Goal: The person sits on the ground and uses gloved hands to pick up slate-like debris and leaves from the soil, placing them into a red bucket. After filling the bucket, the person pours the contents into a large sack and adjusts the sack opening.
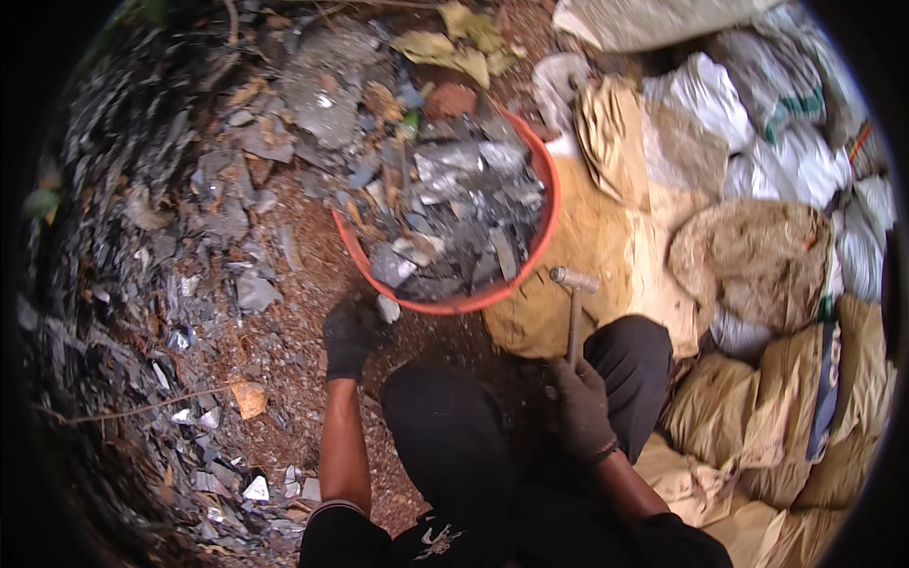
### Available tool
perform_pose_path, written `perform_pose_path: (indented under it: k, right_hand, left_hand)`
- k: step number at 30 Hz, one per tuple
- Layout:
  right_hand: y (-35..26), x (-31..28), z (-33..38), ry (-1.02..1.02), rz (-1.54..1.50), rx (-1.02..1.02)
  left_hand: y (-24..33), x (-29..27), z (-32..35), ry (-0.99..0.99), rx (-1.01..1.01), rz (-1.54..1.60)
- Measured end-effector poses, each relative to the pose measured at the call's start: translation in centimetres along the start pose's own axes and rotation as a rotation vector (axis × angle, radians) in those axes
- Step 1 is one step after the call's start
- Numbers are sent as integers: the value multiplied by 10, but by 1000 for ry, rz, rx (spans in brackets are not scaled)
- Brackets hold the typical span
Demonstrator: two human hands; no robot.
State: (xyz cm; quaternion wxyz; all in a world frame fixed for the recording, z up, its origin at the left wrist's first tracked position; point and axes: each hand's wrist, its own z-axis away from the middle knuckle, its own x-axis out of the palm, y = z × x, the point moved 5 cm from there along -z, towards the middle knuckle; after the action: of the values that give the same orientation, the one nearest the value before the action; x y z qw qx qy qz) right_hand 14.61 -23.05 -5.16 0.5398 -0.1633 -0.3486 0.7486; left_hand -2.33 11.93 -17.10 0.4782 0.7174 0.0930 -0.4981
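My right hand [581, 412], in a dark glove, is closed round the wooden handle of a small hammer [575, 281]. The hammer stands head up beside my right knee. My left hand [354, 331], also gloved, is just outside the near left rim of an orange-red basin [461, 308]. A small pale stone flake [388, 309] shows at its fingertips, and the fingers look closed on it, though the dark glove hides detail. Shiny grey flaky pieces of stone [464, 208], which look like mica, heap up in the basin.
Loose grey flakes and shards [218, 208] cover the ground on the left. Tan sacks [729, 407] and white sacks [795, 161] lie piled on the right. A yellowish flattened sack [587, 227] lies beside the basin. Dry leaves [454, 43] lie beyond it.
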Motion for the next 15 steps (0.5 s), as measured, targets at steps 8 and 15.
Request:
perform_pose_path:
  k: [8,15]
  right_hand:
    - [65,0,-27,-232,785,-225]
    - [3,40,-63,250,1599,-895]
  left_hand:
    - [-2,45,-2,-40,-88,-69]
    - [-18,-24,25,-97,-628,516]
